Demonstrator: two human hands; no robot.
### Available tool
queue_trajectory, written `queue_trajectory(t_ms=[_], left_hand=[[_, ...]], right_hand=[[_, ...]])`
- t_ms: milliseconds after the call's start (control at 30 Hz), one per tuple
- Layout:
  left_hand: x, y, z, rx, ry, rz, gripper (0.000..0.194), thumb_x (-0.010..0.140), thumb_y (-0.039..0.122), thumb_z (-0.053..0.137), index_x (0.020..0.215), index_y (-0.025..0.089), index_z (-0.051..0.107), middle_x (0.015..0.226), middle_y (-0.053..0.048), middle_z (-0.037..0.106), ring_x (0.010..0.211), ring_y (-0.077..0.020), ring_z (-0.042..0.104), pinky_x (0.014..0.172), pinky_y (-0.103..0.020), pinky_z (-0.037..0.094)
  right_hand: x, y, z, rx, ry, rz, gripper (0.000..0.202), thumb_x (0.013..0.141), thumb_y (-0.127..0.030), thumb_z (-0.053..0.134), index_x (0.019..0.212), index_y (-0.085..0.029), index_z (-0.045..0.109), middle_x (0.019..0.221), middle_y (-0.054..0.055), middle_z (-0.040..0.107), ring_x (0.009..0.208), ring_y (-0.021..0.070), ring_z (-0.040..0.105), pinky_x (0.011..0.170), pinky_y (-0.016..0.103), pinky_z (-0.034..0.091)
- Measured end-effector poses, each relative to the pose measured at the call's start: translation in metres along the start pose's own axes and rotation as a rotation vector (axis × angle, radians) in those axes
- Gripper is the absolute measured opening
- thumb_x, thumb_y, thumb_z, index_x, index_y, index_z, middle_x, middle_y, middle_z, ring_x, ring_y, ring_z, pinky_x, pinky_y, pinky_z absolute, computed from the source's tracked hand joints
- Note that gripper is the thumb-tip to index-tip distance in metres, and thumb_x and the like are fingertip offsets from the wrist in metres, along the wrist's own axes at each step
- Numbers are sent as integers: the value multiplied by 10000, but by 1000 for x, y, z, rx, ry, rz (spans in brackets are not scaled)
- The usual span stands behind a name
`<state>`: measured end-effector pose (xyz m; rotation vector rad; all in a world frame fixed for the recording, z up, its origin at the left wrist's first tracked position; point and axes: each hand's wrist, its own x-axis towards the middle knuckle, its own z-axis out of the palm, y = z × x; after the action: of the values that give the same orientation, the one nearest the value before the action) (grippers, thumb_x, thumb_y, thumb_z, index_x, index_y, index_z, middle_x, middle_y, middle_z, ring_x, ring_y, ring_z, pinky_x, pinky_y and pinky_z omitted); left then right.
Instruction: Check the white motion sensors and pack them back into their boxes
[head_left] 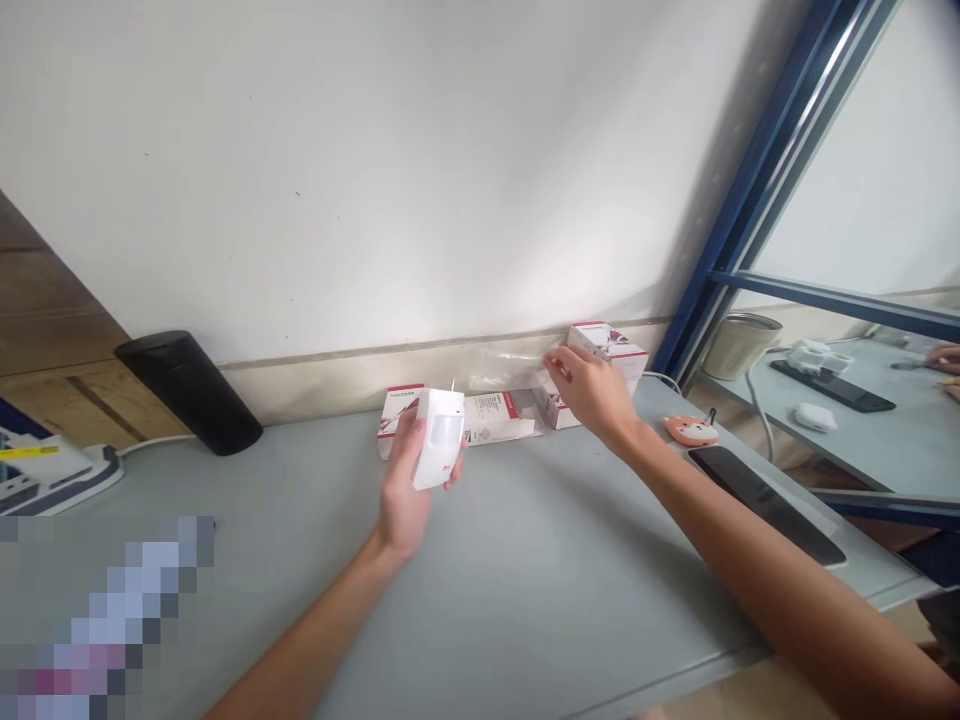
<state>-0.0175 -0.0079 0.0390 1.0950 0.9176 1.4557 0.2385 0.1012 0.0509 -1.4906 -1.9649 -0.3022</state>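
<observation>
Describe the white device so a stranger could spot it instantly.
Find the grey table against the white wall. Toward its far side, the left hand holds the white device. Unlike the red-and-white boxes nearby, it has a pale window on its face.

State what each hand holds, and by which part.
Left hand: the white device, by its sides. Right hand: at the clear plastic bag; whether it grips cannot be told.

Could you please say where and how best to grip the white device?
I'd grip the white device by its upper right edge, coming from the right, as that edge looks bare. The left hand covers its left side, with fingertips curled around the lower right edge. Steer clear of the thin prong showing above its top.
</observation>
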Motion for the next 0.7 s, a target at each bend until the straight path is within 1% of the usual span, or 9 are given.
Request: queue_trajectory(t_ms=[33,100,167,233,367,467,567,700], left_hand=[[-1,1,1,13,-37,-7,353,981,546,562,1145,233,552,941,-58,720,606,-151,546,593,-308,394],[-4,0,2,44,-117,-55,363,998,549,535,1190,241,544,936,-59,716,624,-163,547,601,-316,391],[-7,-3,4,80,-180,-97,364,1014,552,516,1216,250,541,937,-57,713,642,-167,544,618,-320,391],[-9,-5,5,111,-218,-126,371,1018,557,516,1226,251,550,947,-60,714,649,-165,538,633,-323,386],[-10,-8,5,112,-240,-232,441,1011,597,514,1266,242,564,939,-72,716,627,-162,521,629,-322,355],[-8,-9,4,101,-242,-287,467,1012,612,505,1257,224,592,954,-81,715,632,-155,513,638,-322,352],[-7,-9,4,111,-251,-278,453,1005,601,522,1217,211,614,954,-81,704,637,-150,509,638,-321,352],[-5,-9,3,148,-274,-259,453,1011,613,507,1152,202,634,949,-80,689,651,-153,503,647,-327,358]], right_hand=[[-7,5,-1,32,42,-15,320,1104,-355,442,1170,-244,734,1102,66,773,791,190,688,606,286,357],[-19,14,-1,73,78,-48,306,1097,-373,470,1164,-256,745,1060,45,778,739,169,670,585,279,345],[-26,22,2,81,82,-91,313,1101,-371,464,1172,-268,751,1052,33,782,736,158,665,573,275,339],[-29,28,4,62,80,-123,329,1106,-349,444,1191,-272,753,1072,36,783,764,158,671,563,277,331],[-29,36,2,22,69,-163,390,1085,-212,397,1264,-288,735,1145,42,774,813,162,679,552,285,324],[-28,38,0,2,48,-182,459,1047,-127,382,1298,-303,724,1182,45,760,801,163,666,549,285,322],[-28,38,-2,-1,64,-178,485,1028,-98,384,1298,-307,728,1184,51,751,799,169,657,548,283,314],[-27,38,-5,9,102,-168,502,1020,-88,381,1320,-298,724,1231,63,742,871,182,674,562,282,332]])
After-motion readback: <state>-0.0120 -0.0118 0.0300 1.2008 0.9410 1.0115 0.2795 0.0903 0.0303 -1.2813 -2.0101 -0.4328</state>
